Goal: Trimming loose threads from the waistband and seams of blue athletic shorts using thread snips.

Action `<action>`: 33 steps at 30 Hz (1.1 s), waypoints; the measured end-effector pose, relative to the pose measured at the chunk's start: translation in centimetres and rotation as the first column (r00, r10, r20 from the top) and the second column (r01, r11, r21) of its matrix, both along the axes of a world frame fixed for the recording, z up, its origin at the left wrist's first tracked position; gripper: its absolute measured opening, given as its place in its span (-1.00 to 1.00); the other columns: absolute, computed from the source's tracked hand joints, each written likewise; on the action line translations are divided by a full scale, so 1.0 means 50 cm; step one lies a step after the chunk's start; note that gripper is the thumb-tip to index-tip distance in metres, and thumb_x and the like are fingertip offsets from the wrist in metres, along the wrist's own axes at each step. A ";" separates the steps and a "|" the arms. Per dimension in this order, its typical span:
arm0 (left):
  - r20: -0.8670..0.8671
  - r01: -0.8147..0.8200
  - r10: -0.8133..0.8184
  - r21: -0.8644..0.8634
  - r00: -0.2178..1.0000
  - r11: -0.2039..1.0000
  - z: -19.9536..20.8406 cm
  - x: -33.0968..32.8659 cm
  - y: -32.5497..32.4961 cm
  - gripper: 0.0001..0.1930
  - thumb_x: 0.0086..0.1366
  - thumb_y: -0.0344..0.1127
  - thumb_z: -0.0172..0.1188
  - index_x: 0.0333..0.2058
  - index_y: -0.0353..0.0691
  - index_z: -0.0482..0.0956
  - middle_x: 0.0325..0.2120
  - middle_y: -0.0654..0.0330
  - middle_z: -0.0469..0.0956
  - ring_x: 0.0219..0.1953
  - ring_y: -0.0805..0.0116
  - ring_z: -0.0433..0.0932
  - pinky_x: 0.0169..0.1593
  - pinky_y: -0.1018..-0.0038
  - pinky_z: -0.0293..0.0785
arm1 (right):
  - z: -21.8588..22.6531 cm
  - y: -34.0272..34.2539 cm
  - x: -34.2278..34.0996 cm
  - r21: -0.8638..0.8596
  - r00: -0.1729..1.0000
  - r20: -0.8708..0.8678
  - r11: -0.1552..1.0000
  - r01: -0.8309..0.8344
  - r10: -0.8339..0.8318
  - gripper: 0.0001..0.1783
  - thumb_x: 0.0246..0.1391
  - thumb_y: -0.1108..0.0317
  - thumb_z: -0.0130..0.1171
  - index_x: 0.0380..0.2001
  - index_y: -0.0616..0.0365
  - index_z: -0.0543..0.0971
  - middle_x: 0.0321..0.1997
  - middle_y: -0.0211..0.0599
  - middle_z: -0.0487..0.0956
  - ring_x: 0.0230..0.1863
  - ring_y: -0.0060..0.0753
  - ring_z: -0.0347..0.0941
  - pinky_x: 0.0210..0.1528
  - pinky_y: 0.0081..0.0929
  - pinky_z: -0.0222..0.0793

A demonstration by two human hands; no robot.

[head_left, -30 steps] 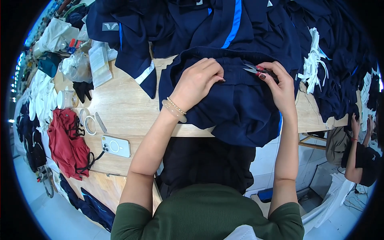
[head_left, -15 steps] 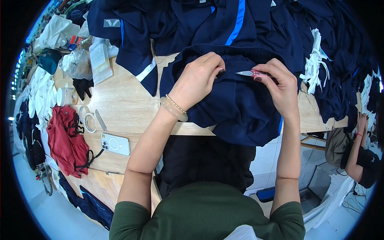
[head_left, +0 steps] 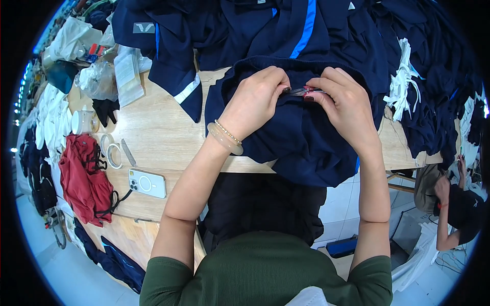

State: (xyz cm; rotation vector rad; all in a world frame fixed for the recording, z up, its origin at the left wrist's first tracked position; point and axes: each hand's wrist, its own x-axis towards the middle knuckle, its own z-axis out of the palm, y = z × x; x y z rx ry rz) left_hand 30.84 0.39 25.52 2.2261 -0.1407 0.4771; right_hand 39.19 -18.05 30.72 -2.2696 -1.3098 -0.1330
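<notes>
A navy garment [head_left: 311, 143] with a gathered, elastic-looking waistband [head_left: 316, 65] lies at the near edge of the table, its opening facing up. Inside the opening, my left hand [head_left: 255, 99] is closed in a pinch on the cloth; whether a thread is also between the fingertips is too small to tell. My right hand [head_left: 347, 104] grips small thread snips [head_left: 297, 92] with a reddish handle. Their pointed silver blades reach left and come up to my left fingertips, over the navy cloth.
More navy garments [head_left: 342, 35] with blue stripes cover the far side. White strips [head_left: 402, 81] hang at right. On the left lie a phone [head_left: 147, 183], a red garment [head_left: 84, 178], tape rolls [head_left: 114, 155], a grey blade-like piece [head_left: 128, 152] and plastic bags [head_left: 97, 81]. Another person [head_left: 462, 209] works at far right.
My right hand has moved left, bringing the snips' blades from apart to right at my left fingertips. The left hand has barely shifted. At far right, the other person's arms have moved.
</notes>
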 end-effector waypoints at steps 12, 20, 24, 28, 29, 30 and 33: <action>0.339 -0.817 0.841 -0.261 0.422 0.515 -0.009 -0.073 0.048 -0.88 0.39 -0.46 0.02 -0.16 -0.32 0.49 -0.25 0.16 0.53 -0.29 0.38 0.52 -0.20 0.49 0.45 | -0.033 -0.056 0.019 0.291 0.894 -0.443 0.933 0.212 -0.065 -0.82 0.07 0.49 0.25 -0.23 0.28 0.61 -0.34 -0.32 0.52 -0.27 -0.53 0.50 -0.21 -0.60 0.39; -0.372 -0.486 -0.411 -0.846 0.832 -0.219 -0.028 -0.123 -0.108 -0.81 0.41 -0.33 0.06 -0.08 -0.21 0.55 -0.14 0.13 0.62 -0.38 0.55 0.45 -0.25 0.64 0.43 | -0.090 -0.072 -0.024 0.416 0.771 -0.637 0.838 0.352 -0.008 -0.75 0.05 0.56 0.28 -0.15 0.27 0.59 -0.18 -0.37 0.60 -0.15 -0.57 0.53 -0.05 -0.67 0.39; -0.251 -0.359 -0.284 -0.819 0.925 -0.447 -0.060 -0.083 -0.119 -0.82 0.43 -0.31 0.09 -0.10 -0.21 0.56 -0.23 0.17 0.63 -0.46 0.65 0.38 -0.41 0.75 0.33 | -0.088 -0.065 -0.043 0.391 0.787 -0.613 0.837 0.383 -0.074 -0.74 0.02 0.52 0.31 -0.17 0.23 0.61 -0.23 -0.38 0.60 -0.18 -0.52 0.51 -0.11 -0.61 0.39; -0.232 -0.335 -0.261 -0.810 0.937 -0.481 -0.068 -0.073 -0.121 -0.85 0.42 -0.30 0.13 -0.13 -0.19 0.57 -0.32 0.24 0.62 -0.52 0.68 0.33 -0.48 0.78 0.25 | -0.089 -0.059 -0.049 0.388 0.868 -0.481 0.859 0.333 -0.120 -0.75 -0.02 0.47 0.34 -0.21 0.20 0.61 -0.29 -0.32 0.58 -0.23 -0.40 0.47 -0.19 -0.54 0.37; -0.203 -0.312 -0.267 -0.821 0.942 -0.478 -0.071 -0.072 -0.120 -0.86 0.40 -0.29 0.15 -0.13 -0.15 0.57 -0.34 0.27 0.62 -0.51 0.67 0.31 -0.45 0.76 0.24 | -0.087 -0.057 -0.050 0.380 0.884 -0.449 0.867 0.322 -0.132 -0.75 -0.02 0.47 0.34 -0.21 0.20 0.61 -0.30 -0.31 0.59 -0.23 -0.37 0.47 -0.20 -0.53 0.37; -0.205 -0.314 -0.267 -0.821 0.942 -0.477 -0.072 -0.073 -0.123 -0.86 0.40 -0.29 0.15 -0.13 -0.15 0.57 -0.34 0.27 0.62 -0.51 0.67 0.31 -0.45 0.76 0.24 | -0.084 -0.055 -0.051 0.381 0.883 -0.451 0.866 0.323 -0.131 -0.75 -0.02 0.47 0.34 -0.21 0.20 0.61 -0.30 -0.31 0.59 -0.23 -0.37 0.47 -0.20 -0.53 0.37; -0.243 -0.319 -0.217 -0.830 0.945 -0.457 -0.065 -0.073 -0.137 -0.87 0.39 -0.29 0.17 -0.15 -0.14 0.56 -0.38 0.29 0.61 -0.53 0.69 0.29 -0.47 0.75 0.21 | -0.078 -0.049 -0.055 0.318 0.902 -0.391 0.892 0.321 -0.186 -0.75 -0.02 0.46 0.34 -0.22 0.20 0.61 -0.31 -0.31 0.58 -0.25 -0.35 0.45 -0.22 -0.51 0.36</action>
